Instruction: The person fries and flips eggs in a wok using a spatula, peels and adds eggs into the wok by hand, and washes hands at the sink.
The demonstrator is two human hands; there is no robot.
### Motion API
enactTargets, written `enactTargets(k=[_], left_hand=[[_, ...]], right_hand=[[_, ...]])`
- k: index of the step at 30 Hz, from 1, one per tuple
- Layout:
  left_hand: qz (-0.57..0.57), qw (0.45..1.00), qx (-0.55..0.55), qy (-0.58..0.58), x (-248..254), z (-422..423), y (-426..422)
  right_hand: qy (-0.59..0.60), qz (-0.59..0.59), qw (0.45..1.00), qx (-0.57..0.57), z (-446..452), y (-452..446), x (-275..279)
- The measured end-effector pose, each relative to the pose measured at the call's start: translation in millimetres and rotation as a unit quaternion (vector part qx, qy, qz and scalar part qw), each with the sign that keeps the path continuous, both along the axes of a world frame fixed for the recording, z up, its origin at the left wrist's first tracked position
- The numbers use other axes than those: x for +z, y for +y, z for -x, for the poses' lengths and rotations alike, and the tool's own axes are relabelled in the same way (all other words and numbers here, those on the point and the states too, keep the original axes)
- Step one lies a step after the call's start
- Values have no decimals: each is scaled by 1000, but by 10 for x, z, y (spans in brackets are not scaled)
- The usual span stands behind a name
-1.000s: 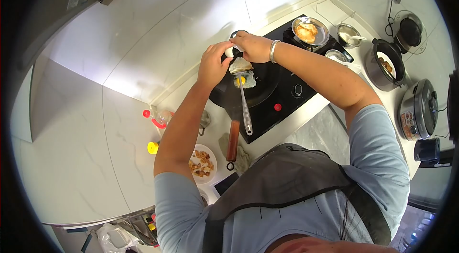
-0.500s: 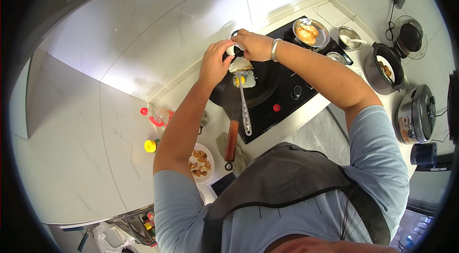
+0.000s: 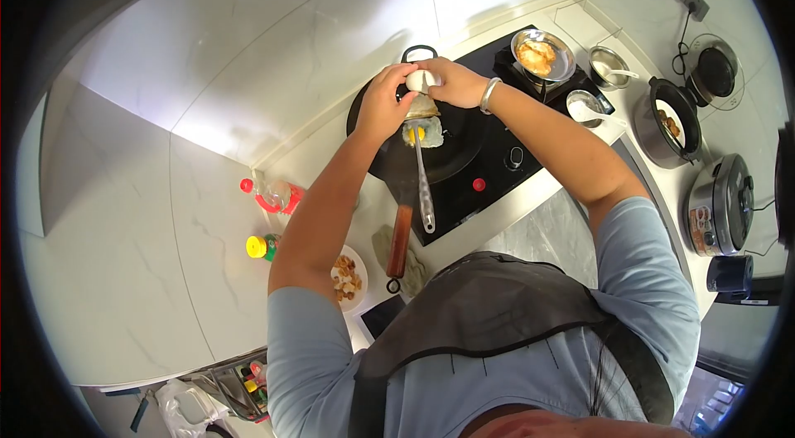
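Note:
A white eggshell [image 3: 421, 81] is held between my left hand [image 3: 386, 103] and my right hand [image 3: 456, 84], above the far part of a dark wok [image 3: 458, 158]. The fingers of both hands are closed round the shell. Below them in the wok lies an egg with a yellow yolk [image 3: 416, 134] and white partly set around it. A metal spatula [image 3: 425, 190] rests across the wok, its blade by the egg and its handle towards me. The wok's wooden handle [image 3: 400, 243] also points towards me.
A steel plate with fried egg [image 3: 537, 58] sits on the hob's far right. Beyond are a small steel bowl [image 3: 609, 67], a dark pot [image 3: 657, 123] and a rice cooker [image 3: 720, 202]. On the left stand a red-labelled bottle [image 3: 276, 195], a yellow-capped bottle [image 3: 258, 247] and a food plate [image 3: 349, 276].
Both hands have moved slightly to the right with the shell, and more of the shell now shows. The view has shifted a little; the spatula stays in the wok.

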State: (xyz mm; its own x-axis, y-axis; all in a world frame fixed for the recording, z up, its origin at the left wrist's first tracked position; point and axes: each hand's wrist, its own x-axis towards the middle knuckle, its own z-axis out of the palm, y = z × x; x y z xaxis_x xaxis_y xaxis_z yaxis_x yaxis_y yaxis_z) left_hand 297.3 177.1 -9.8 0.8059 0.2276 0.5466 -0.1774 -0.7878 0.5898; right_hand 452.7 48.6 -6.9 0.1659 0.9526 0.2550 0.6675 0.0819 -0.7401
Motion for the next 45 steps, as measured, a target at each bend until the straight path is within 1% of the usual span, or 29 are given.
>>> enactTargets(k=[1, 2, 3, 4, 5, 6, 8, 9, 10, 11, 12, 13, 16, 19, 20, 22, 23, 26, 27, 29, 31, 32, 34, 36, 37, 40, 41, 44, 45], left_hand=[[10, 1000, 0, 11, -12, -6, -23], [19, 1000, 1, 22, -23, -8, -48], [29, 999, 1, 32, -33, -3, -71], [28, 999, 5, 29, -43, 9, -95], [28, 999, 10, 25, -56, 30, -120], [26, 999, 15, 22, -68, 47, -140], [96, 994, 47, 14, -163, 76, -140], [131, 989, 62, 10, -167, 84, -156], [248, 966, 67, -3, -165, 83, -169], [361, 930, 72, -17, -160, 84, -182], [469, 879, 76, -33, -125, 92, -215], [542, 836, 78, -21, 1, 112, -287], [713, 693, 16, -102, 127, 176, -416], [777, 605, -43, -168, 290, 310, -742], [783, 589, -81, -183, 268, 382, -838], [789, 555, -152, -216, 199, 548, -1050], [789, 542, -165, -236, 185, 631, -1180], [774, 551, -180, -255, 42, 950, -1499], [772, 556, -168, -258, -75, 1075, -1587], [770, 530, -212, -286, -343, 1377, -1757], [806, 511, 11, -298, -229, 1603, -2145], [806, 499, 25, -317, -256, 1708, -2331], [806, 478, 50, -346, -306, 2008, -2640], [801, 463, 75, -373, -341, 2335, -2943], [787, 481, 102, -372, -410, 2467, -3094], [780, 459, 150, -398, -422, 2778, -3491], [779, 455, 120, -415, -498, 2898, -3604], [761, 450, 109, -455, -462, 3117, -3957], [748, 454, 135, -465, -448, 3182, -4088]], right_hand=[[58, -52, 997, 15, -24, 88, -183], [168, -16, 986, -9, -87, 91, -362], [276, 20, 960, -33, -18, 27, -385], [380, 56, 922, -56, 24, -16, -383], [461, 55, 884, -60, 7, 2, -521], [510, 51, 856, -62, 31, -28, -504], [605, 44, 793, -65, 98, -107, -483], [619, 34, 780, -78, 113, -119, -453], [631, 26, 772, -67, 107, -114, -407], [642, 19, 764, -55, 92, -96, -351], [653, 12, 756, -42, 99, -92, -277], [647, 0, 761, -47, 150, -115, -136], [670, -28, 742, 5, 292, -191, 243], [688, -33, 718, 100, 431, -279, 357], [694, -26, 707, 134, 506, -335, 390], [705, -11, 690, 161, 711, -520, 501], [701, -1, 691, 177, 781, -593, 460], [699, 46, 683, 208, 1082, -838, 377], [695, 61, 683, 216, 1209, -911, 334], [677, 95, 686, 249, 1448, -1049, 204], [667, 132, 681, 270, 1695, -1212, 104], [659, 166, 671, 298, 1799, -1261, -20], [674, 227, 620, 330, 2048, -1404, -317], [672, 275, 605, 326, 2338, -1582, -414], [669, 298, 597, 327, 2471, -1676, -435], [614, 336, 604, 380, 2804, -1916, -473], [585, 333, 624, 397, 2911, -2001, -491], [535, 355, 624, 445, 3168, -2243, -493], [520, 359, 625, 458, 3258, -2329, -492]])
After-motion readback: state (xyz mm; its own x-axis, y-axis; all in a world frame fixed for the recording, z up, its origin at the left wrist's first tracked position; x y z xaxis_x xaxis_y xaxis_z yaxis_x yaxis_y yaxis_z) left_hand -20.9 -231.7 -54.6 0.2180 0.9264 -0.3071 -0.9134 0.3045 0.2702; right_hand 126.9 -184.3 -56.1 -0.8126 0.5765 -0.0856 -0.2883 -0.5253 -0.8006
